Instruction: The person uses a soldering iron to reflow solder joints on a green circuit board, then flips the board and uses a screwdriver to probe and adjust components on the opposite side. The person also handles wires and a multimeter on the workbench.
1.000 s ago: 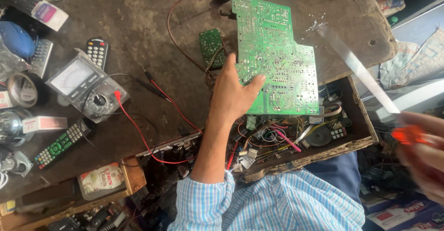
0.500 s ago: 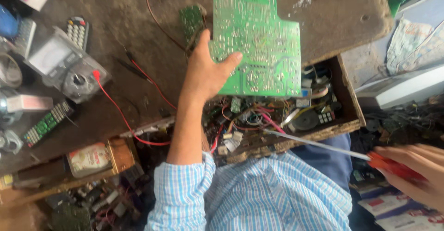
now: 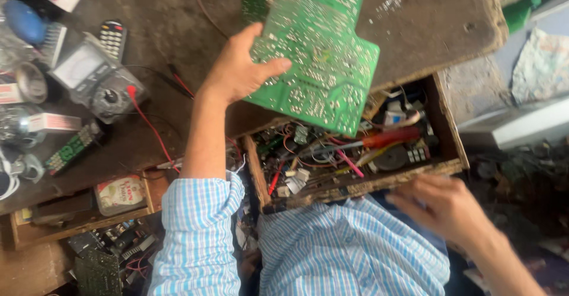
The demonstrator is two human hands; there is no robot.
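While pinched, circuit board [image 3: 320, 53] overhangs fingers [image 3: 267, 71] (left).

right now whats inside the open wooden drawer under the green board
The wooden drawer holds a tangle of wires, small parts, a dark disc and a red-handled screwdriver. The green circuit board in the left hand covers its back corner.

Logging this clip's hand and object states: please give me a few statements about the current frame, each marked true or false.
1. The left hand grips the green circuit board by its edge. True.
2. The right hand holds a screwdriver. False: it is empty, beside the open drawer.
3. A red-handled screwdriver lies in the drawer. True.
4. The multimeter sits inside the drawer. False: it rests on the workbench, left of the arm.
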